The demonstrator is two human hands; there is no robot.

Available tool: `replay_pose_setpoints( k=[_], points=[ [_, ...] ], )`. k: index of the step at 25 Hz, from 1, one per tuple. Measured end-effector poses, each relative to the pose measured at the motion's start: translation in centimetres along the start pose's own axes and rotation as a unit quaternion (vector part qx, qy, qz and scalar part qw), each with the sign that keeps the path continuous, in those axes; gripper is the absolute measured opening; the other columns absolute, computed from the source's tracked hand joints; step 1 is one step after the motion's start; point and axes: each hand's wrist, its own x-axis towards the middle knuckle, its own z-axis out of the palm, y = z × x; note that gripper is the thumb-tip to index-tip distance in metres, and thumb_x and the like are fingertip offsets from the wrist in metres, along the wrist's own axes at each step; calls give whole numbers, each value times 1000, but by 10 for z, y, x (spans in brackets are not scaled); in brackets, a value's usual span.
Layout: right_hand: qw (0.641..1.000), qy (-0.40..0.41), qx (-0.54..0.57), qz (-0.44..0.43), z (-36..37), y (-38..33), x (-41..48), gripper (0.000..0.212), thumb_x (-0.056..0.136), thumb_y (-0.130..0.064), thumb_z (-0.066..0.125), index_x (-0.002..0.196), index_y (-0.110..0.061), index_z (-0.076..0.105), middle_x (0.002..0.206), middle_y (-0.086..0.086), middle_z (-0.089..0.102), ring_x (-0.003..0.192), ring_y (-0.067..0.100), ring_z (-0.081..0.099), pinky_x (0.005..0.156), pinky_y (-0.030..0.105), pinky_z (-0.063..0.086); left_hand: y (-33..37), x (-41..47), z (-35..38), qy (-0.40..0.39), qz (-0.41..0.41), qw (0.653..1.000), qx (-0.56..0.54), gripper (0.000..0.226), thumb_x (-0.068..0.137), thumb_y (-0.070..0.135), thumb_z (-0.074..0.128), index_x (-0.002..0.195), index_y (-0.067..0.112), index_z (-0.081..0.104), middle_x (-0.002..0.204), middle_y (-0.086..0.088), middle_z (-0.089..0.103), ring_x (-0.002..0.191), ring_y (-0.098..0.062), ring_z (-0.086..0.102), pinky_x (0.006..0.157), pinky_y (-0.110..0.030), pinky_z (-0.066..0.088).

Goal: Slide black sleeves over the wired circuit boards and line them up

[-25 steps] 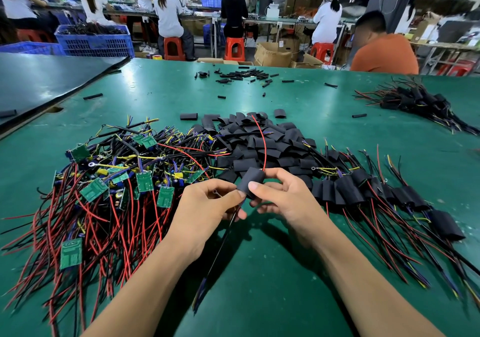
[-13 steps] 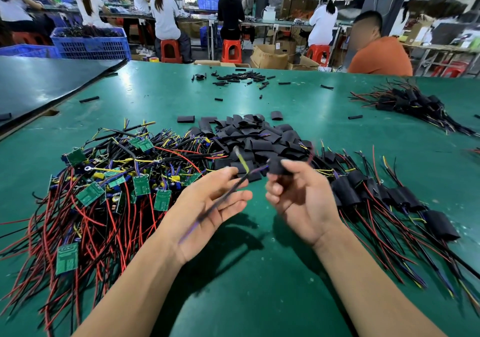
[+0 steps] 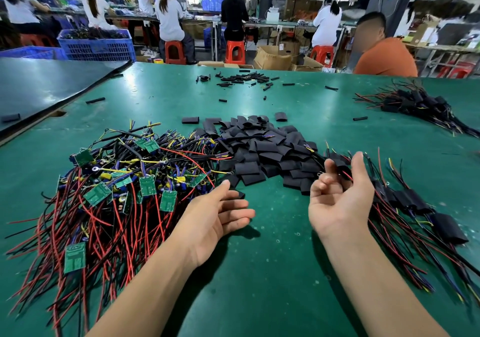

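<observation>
A heap of green circuit boards (image 3: 98, 193) with red and black wires lies on the green table (image 3: 272, 271) at the left. In the middle is a pile of loose black sleeves (image 3: 262, 149). A row of sleeved boards (image 3: 415, 206) with trailing wires lies at the right. My right hand (image 3: 340, 201) pinches one sleeved board (image 3: 340, 164) between thumb and forefinger, just left of that row's far end. My left hand (image 3: 215, 214) hovers palm up beside the board heap, fingers relaxed and holding nothing.
Another bundle of sleeved boards (image 3: 413, 103) lies at the far right. Thin black tube pieces (image 3: 241, 77) are scattered near the table's far edge. A dark table (image 3: 52, 84) adjoins at the left. A person in orange (image 3: 384, 56) sits beyond the far edge.
My left hand let go of the wires and opened. My right hand carried the sleeved board to the right, toward the row of sleeved boards.
</observation>
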Motion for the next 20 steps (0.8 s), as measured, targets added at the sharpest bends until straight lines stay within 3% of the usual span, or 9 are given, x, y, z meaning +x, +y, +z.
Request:
replay_pose_setpoints(
  k=[2,6,9,11,15,18,20],
  points=[
    [998,-6,46,45,0,-2,0,39,83,-37,78,105,-14,56,76,2,67,42,7,48,41,15,39,-1,-1,1,2,1,1000,5,35,100,32,54,103,-2,61,77,-15,71,62,-26,73,48,-26,56],
    [991,-7,101,89,-2,-9,3,20,91,-21,71,93,-10,55,72,5,70,42,6,55,41,13,42,0,0,0,4,-6,1000,-7,38,101,33,53,106,-4,61,75,-14,72,64,-27,74,49,-27,57],
    [988,9,125,95,-5,-9,8,27,100,-31,60,88,-11,46,74,10,74,43,9,60,39,16,43,-1,0,1,11,-3,1000,-4,42,101,36,51,108,-4,60,77,-16,72,64,-28,74,49,-28,58],
    [988,-1,116,106,-6,-5,8,39,102,-45,51,85,-10,51,73,6,73,42,8,58,37,16,41,-4,-1,4,17,0,1000,-2,40,102,34,51,109,-5,59,82,-19,72,65,-30,74,51,-29,59],
    [993,-27,25,116,-7,13,3,49,99,-55,49,74,-13,55,67,3,70,39,9,50,38,14,37,-4,-4,5,22,12,999,43,22,103,16,50,110,-4,57,82,-18,69,58,-27,70,50,-28,57],
    [987,-69,-102,101,-5,28,0,35,100,-40,54,79,-13,61,65,2,68,40,8,49,39,15,38,-8,-8,7,-10,53,985,164,16,101,10,52,101,-4,61,70,-11,67,44,-21,59,43,-24,47],
    [963,-112,-239,50,-5,38,0,23,99,-28,58,83,-14,65,66,0,68,42,7,49,41,17,40,-11,-11,9,-23,94,965,243,17,99,11,55,90,0,63,63,-6,66,39,-20,53,40,-23,39]
  ],
)
